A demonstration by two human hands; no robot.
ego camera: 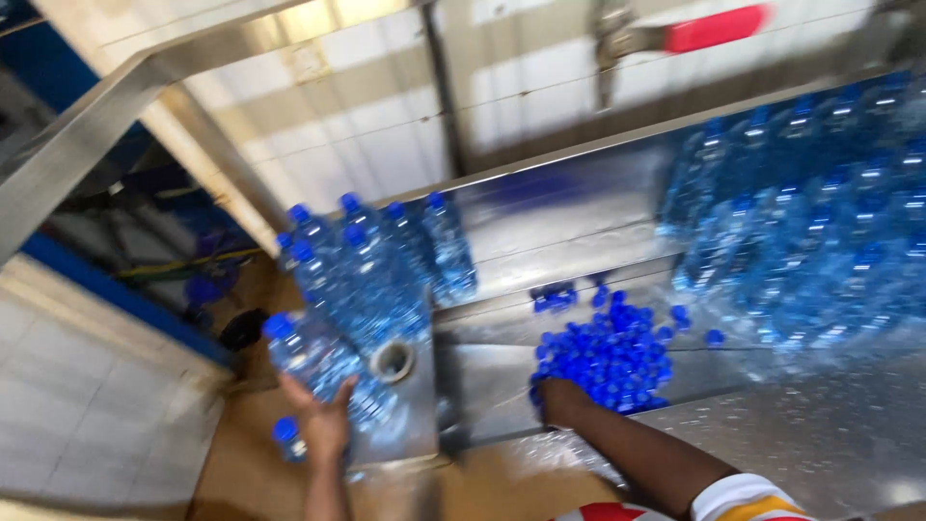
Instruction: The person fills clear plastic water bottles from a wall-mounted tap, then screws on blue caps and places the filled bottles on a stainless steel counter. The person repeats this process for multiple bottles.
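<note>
My left hand reaches up under a clear plastic water bottle with a blue cap at the left end of a steel table; the hand touches or grips its lower part. Several more capped bottles stand bunched just behind it. My right hand rests at the near edge of a heap of loose blue caps on the steel surface, fingers curled into the pile; whether it holds any caps is hidden. The picture is blurred by motion.
A big cluster of capped bottles fills the table's right side. A roll of tape lies beside the left bottles. One bottle sits lower, by the tiled floor. A steel frame bar crosses the upper left.
</note>
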